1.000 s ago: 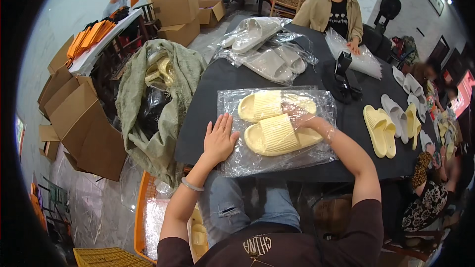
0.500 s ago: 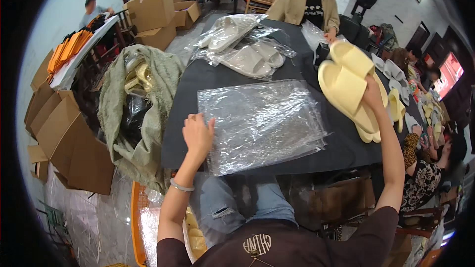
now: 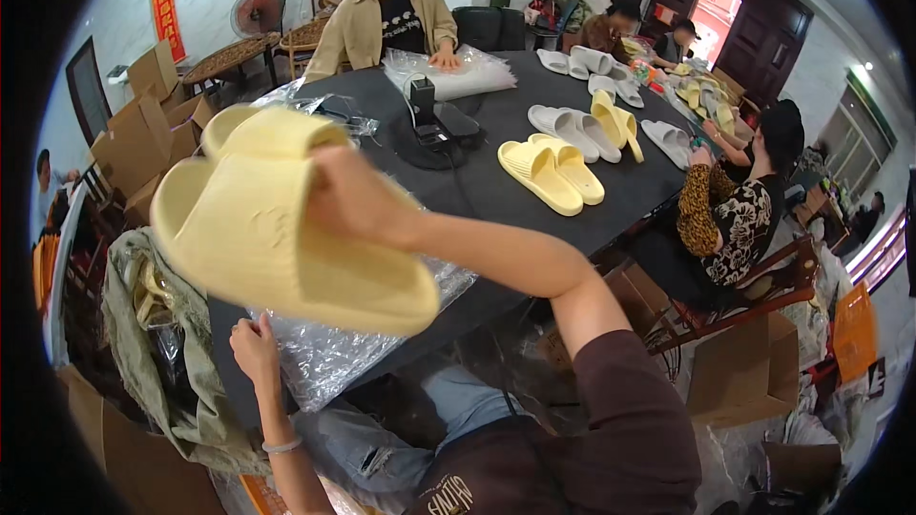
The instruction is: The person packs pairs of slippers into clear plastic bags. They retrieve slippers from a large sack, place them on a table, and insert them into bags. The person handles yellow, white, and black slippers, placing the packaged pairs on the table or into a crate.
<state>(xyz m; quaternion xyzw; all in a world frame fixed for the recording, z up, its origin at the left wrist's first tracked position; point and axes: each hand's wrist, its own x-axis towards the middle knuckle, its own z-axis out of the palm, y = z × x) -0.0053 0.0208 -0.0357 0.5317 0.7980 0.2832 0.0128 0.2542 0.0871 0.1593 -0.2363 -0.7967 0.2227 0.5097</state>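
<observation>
My right hand (image 3: 358, 195) is closed on a pair of pale yellow slide slippers (image 3: 229, 229), gripped at their straps and held up above the table's near left part. They hide much of the clear plastic bags (image 3: 334, 358) lying flat beneath. My left hand (image 3: 256, 348) is at the left edge of these bags, its fingers pinched on the clear plastic; the slippers hide part of that edge. Another pair of yellow slippers (image 3: 551, 175) sits on the dark tabletop to the right, beside grey slippers (image 3: 574, 132) and a yellow pair standing on edge (image 3: 616, 124).
Across the dark table (image 3: 477, 229), a person (image 3: 401, 24) rests a hand on a stack of clear bags (image 3: 448, 72). A black device with a cable (image 3: 434, 119) stands mid-table. Another person (image 3: 739, 200) sits at right. A green woven sack (image 3: 157, 343) stands at left; cardboard boxes (image 3: 744, 367) flank the table.
My right hand has carried the yellow slippers from the table's right side leftward, over the bags. The view has turned to the right. My left hand remains at the bags' left edge.
</observation>
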